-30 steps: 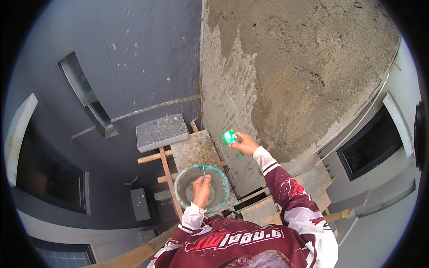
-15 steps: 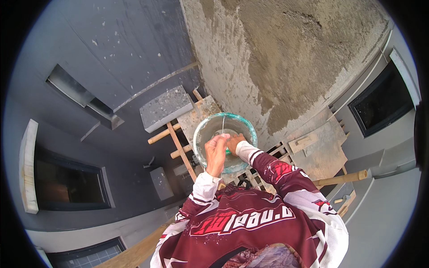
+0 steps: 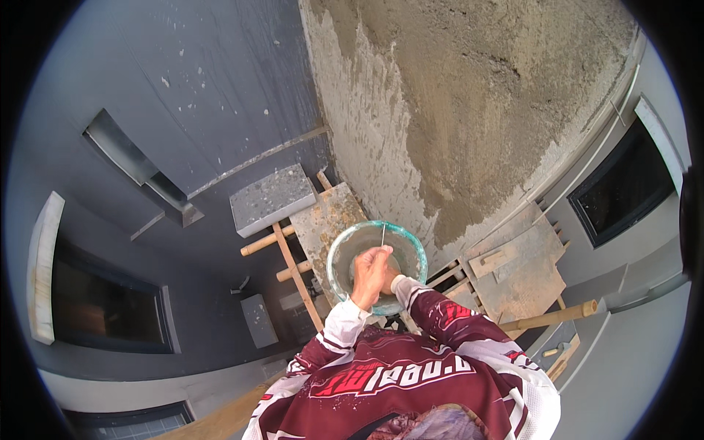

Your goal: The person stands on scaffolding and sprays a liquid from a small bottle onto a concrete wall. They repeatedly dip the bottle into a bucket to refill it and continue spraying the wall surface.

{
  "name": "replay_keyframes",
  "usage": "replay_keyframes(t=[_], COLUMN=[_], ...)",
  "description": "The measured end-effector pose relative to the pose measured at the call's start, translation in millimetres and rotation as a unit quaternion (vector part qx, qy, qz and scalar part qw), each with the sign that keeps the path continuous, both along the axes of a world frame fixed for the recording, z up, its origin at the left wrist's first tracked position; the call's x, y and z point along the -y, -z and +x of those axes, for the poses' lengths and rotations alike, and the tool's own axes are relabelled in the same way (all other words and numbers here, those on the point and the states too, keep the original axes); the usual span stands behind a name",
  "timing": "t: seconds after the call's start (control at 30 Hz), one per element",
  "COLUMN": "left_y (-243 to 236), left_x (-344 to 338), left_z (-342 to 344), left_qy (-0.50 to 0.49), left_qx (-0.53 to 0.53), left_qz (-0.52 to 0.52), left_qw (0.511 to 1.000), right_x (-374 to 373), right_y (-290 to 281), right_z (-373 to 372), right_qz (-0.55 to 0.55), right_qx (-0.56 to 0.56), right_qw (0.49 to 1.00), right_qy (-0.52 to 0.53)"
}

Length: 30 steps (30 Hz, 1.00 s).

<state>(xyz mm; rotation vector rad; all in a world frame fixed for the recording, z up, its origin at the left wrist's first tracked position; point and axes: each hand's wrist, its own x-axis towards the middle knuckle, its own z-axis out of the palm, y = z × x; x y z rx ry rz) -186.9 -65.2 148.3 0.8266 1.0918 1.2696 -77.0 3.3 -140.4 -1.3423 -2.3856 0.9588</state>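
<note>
At far left, a dark window (image 3: pixel 106 302) sits in a grey wall (image 3: pixel 227 66), with a narrow slot opening (image 3: pixel 117 150) higher up. A speckled grey block (image 3: pixel 273 199) lies beside a stained board (image 3: pixel 323 220); below the block, 2 bamboo poles (image 3: pixel 268 240) cross a wooden strip (image 3: pixel 297 275). Near the middle is the bucket (image 3: pixel 422 258), teal-rimmed, in front of the person's chest; what supports it cannot be told. Over it, the left hand (image 3: pixel 371 277) is clamped on the thin handle (image 3: pixel 383 233), fingers together. Just right, the right hand (image 3: pixel 391 281) reaches into the bucket, mostly hidden behind the left, so its grip cannot be told. Beyond rises a wall patched with wet mortar (image 3: pixel 484 110). Farther right, a wooden float (image 3: pixel 493 262) lies on a wide board (image 3: pixel 532 275), and another dark window (image 3: pixel 623 183) stands near the edge.
</note>
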Motion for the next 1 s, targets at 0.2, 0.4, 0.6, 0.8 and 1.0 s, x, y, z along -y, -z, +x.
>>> replay_keyframes(t=[0.2,0.4,0.6,0.8,1.0], left_y=[53.7,93.1,115.9,110.2,86.5], left_x=[-0.6,24.3,35.4,35.1,33.9], left_z=[-35.2,-71.8,-90.7,-117.3,-124.3], left_qy=[-0.068,-0.140,-0.186,-0.220,-0.222], left_qx=[0.013,0.024,0.044,0.020,0.053], left_qz=[-0.089,-0.161,-0.134,-0.108,-0.078], left_qw=[0.994,0.977,0.972,0.969,0.971], right_x=[31.8,-11.6,-237.3,-265.3,-183.1], right_y=[-132.6,-183.7,-358.0,-572.1,-392.4], right_z=[-1.7,22.0,9.5,-10.0,-50.7], right_qz=[-0.139,-0.334,0.002,0.099,0.050], right_qx=[-0.071,-0.082,-0.144,-0.239,0.002], right_qw=[0.985,0.925,0.961,0.926,0.998], right_qy=[0.078,0.161,0.237,0.274,0.029])
